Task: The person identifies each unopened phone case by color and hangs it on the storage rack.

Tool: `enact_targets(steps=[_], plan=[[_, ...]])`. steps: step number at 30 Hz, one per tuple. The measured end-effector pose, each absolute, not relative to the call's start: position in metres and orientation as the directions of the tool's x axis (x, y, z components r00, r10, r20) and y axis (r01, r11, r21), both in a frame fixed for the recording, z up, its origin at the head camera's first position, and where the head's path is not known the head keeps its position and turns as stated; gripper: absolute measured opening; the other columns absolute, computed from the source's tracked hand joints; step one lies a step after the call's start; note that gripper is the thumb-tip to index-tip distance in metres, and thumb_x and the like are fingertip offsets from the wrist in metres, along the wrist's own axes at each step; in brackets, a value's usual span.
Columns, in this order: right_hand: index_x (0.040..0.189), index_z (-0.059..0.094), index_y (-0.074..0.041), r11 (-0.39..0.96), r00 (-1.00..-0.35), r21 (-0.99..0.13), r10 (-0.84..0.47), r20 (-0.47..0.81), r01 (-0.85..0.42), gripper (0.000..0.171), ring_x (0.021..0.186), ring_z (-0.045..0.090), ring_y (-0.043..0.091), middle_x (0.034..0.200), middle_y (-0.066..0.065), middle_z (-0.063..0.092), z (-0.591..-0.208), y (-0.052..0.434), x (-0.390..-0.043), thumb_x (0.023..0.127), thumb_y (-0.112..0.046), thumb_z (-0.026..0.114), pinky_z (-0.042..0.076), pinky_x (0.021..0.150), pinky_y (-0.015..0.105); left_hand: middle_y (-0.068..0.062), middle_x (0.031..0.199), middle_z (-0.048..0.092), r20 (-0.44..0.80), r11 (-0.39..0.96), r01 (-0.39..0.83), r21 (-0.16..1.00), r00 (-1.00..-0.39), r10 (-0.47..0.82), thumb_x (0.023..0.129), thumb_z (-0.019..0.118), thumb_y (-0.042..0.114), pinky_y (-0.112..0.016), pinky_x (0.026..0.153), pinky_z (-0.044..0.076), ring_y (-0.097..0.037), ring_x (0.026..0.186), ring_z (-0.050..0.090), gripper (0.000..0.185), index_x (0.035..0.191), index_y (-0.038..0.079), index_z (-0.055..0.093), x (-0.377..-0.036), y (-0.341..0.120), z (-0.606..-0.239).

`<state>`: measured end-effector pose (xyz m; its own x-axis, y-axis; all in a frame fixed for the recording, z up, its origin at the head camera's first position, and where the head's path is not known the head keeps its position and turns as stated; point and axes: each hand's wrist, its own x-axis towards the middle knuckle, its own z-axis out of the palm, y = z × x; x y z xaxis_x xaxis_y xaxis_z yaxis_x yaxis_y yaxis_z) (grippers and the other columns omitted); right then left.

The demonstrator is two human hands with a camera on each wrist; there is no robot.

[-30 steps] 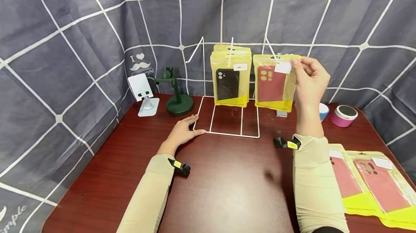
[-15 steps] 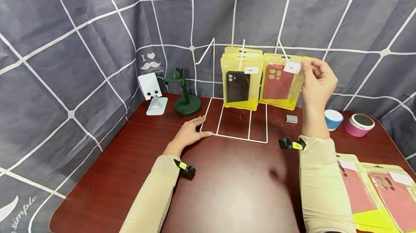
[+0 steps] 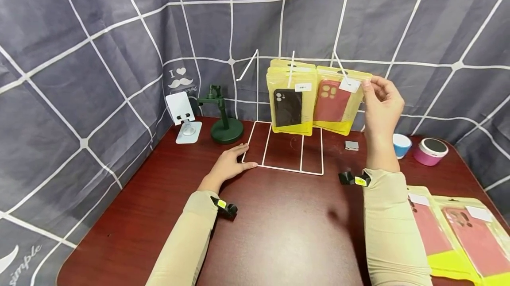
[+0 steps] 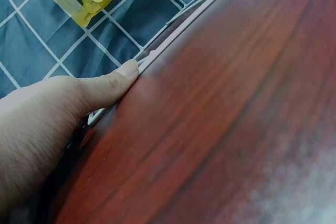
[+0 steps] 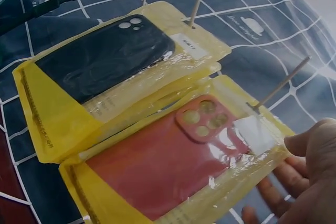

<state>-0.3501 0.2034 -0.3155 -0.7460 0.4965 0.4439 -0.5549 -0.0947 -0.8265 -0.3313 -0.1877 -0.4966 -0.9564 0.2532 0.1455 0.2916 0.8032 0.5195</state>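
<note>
While the right hand (image 5: 314,179) pinches the top corner of the red-case packet (image 5: 168,166) between thumb and fingers, that packet hangs on a prong (image 5: 286,81) just beside the grip (right-wrist view). Risk, my judgement: an off-centre tug at the corner could tear the film at the slot, or swing the packet against the black-case packet (image 5: 107,56), which hangs beside it on the side away from the grip.

Left-wrist view: the left hand (image 4: 44,121) encloses nothing; its extended thumb rests on the wire rack (image 4: 184,29). Without that light pressure, a right-hand pull could probably shift or tip the rack.

Head view, counts: prongs, three, leftmost bare. Red-case packets: one in the grip, two flat packets (image 3: 472,239) nearer the body. Black-case: at least two (overlap spoils the tally). Well left of the pinch: white phone stand (image 3: 178,106), one; green stand (image 3: 226,132), one. Drum-shaped things (image 3: 426,156) right of the wrist: two. Grey block (image 3: 351,145) below the packet: one.
</note>
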Motion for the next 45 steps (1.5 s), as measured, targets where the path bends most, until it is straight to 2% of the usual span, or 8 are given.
enact_targets(steps=[8,15,20,23,27,32,37,45], plan=[[0.121,0.071,-0.009,0.038,-0.83,-0.914,0.405,0.384,-0.404,0.032,0.103,0.062,0.012,0.108,-0.001,0.071,-0.312,0.212,-0.318,0.093,-0.024,0.074,0.045,0.09,0.022,-0.003,0.157,0.043,0.137,0.794,0.284,0.537,-0.958,0.25,0.083,0.07,0.067,-0.047,0.117,0.032,-0.022,0.146,0.036,0.087,0.151,0.016,0.049,-0.326,-0.187,-0.499],[0.135,0.064,-0.01,0.042,-0.868,-0.901,0.254,0.427,-0.431,0.043,0.118,0.057,0.015,0.131,0.002,0.065,-0.318,0.228,-0.292,0.098,-0.031,0.068,0.042,0.099,0.017,-0.006,0.156,0.043,0.15,0.795,0.276,0.54,-0.961,0.232,0.082,0.069,0.07,-0.049,0.116,0.032,-0.024,0.145,0.037,0.089,0.15,0.016,0.05,-0.328,-0.194,-0.495],[0.154,0.045,-0.026,0.343,-0.918,-0.862,-0.006,0.396,-0.373,0.054,0.143,0.039,0.018,0.158,0.003,0.041,-0.335,0.261,-0.269,0.102,-0.031,0.06,0.031,0.117,0.033,-0.008,0.157,0.042,0.139,0.792,0.262,0.552,-0.965,0.222,0.081,0.069,0.07,-0.05,0.116,0.032,-0.025,0.146,0.036,0.091,0.151,0.015,0.05,-0.329,-0.196,-0.492],[0.159,0.028,-0.039,0.551,-0.939,-0.761,-0.157,0.307,-0.341,0.069,0.147,0.032,0.026,0.164,-0.001,0.028,-0.352,0.29,-0.253,0.1,-0.032,0.064,0.032,0.112,0.028,-0.008,0.157,0.041,0.136,0.79,0.269,0.551,-0.963,0.232,0.081,0.068,0.071,-0.05,0.116,0.031,-0.025,0.146,0.035,0.092,0.151,0.015,0.049,-0.33,-0.195,-0.492],[0.158,0.036,-0.024,0.752,-0.935,-0.555,-0.277,0.223,-0.355,0.075,0.135,0.046,0.037,0.156,0.01,0.041,-0.381,0.334,-0.231,0.093,-0.03,0.074,0.04,0.097,0.021,-0.008,0.157,0.041,0.132,0.79,0.283,0.545,-0.959,0.252,0.081,0.066,0.073,-0.049,0.117,0.031,-0.024,0.146,0.035,0.093,0.151,0.015,0.049,-0.33,-0.19,-0.493],[0.129,0.058,0.004,0.864,-0.934,-0.358,-0.344,0.093,-0.354,0.062,0.108,0.058,0.047,0.119,0.026,0.061,-0.417,0.378,-0.218,0.08,-0.025,0.085,0.046,0.087,0.061,-0.008,0.157,0.042,0.134,0.788,0.292,0.542,-0.956,0.263,0.081,0.067,0.072,-0.051,0.116,0.032,-0.026,0.146,0.036,0.093,0.151,0.014,0.049,-0.328,-0.189,-0.494],[0.121,0.058,0.006,0.876,-0.938,-0.345,-0.345,0.039,-0.337,0.074,0.094,0.059,0.041,0.102,0.021,0.061,-0.438,0.38,-0.223,0.071,-0.038,0.09,0.048,0.079,0.057,-0.008,0.157,0.042,0.122,0.795,0.288,0.533,-0.957,0.264,0.082,0.067,0.072,-0.051,0.116,0.031,-0.026,0.146,0.035,0.093,0.152,0.015,0.048,-0.327,-0.191,-0.496],[0.126,0.054,0.009,0.863,-0.942,-0.404,-0.336,-0.013,-0.302,0.09,0.1,0.056,0.034,0.11,0.02,0.059,-0.438,0.355,-0.227,0.07,-0.052,0.088,0.049,0.087,0.055,-0.007,0.157,0.042,0.137,0.796,0.295,0.529,-0.955,0.263,0.081,0.066,0.074,-0.05,0.116,0.031,-0.024,0.147,0.035,0.094,0.151,0.015,0.048,-0.329,-0.187,-0.495]])
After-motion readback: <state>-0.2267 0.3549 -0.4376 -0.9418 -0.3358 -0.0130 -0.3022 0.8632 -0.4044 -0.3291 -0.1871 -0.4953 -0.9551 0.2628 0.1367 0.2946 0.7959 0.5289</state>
